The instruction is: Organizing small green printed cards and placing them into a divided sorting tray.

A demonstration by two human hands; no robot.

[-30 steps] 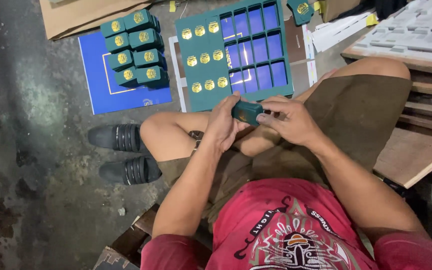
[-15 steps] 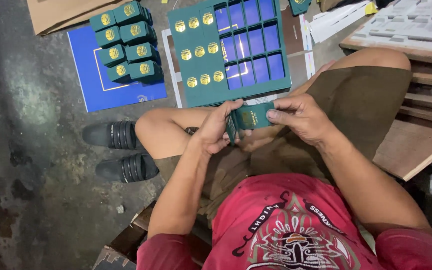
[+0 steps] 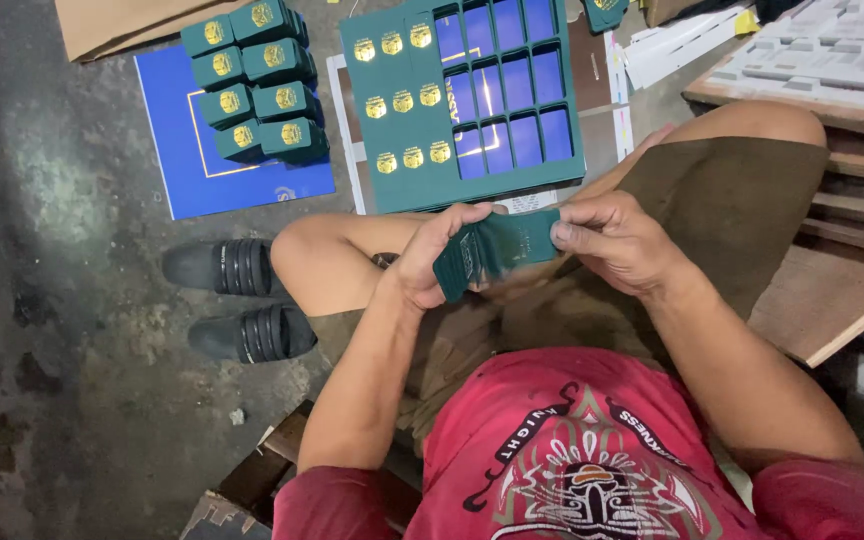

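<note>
My left hand (image 3: pixel 432 255) and my right hand (image 3: pixel 617 240) both grip a flat dark green cardboard piece (image 3: pixel 497 250) held above my lap, one hand at each end. Just beyond it on the floor lies a large green die-cut sheet (image 3: pixel 392 120) with gold emblems on its left part and several empty windows showing blue on its right part. A cluster of folded small green boxes (image 3: pixel 252 80) with gold emblems rests on a blue board (image 3: pixel 222 175) at the upper left.
A pair of black sandals (image 3: pixel 242 300) sits on the concrete floor left of my knee. Wooden boards (image 3: pixel 832 290) and a grey moulded tray (image 3: pixel 822 50) lie at the right. Brown cardboard (image 3: pixel 122 20) lies at the top left, white strips (image 3: pixel 682 45) at the top.
The green piece, a small compact shape between my hands earlier, now appears longer and flatter. My hands have moved slightly apart.
</note>
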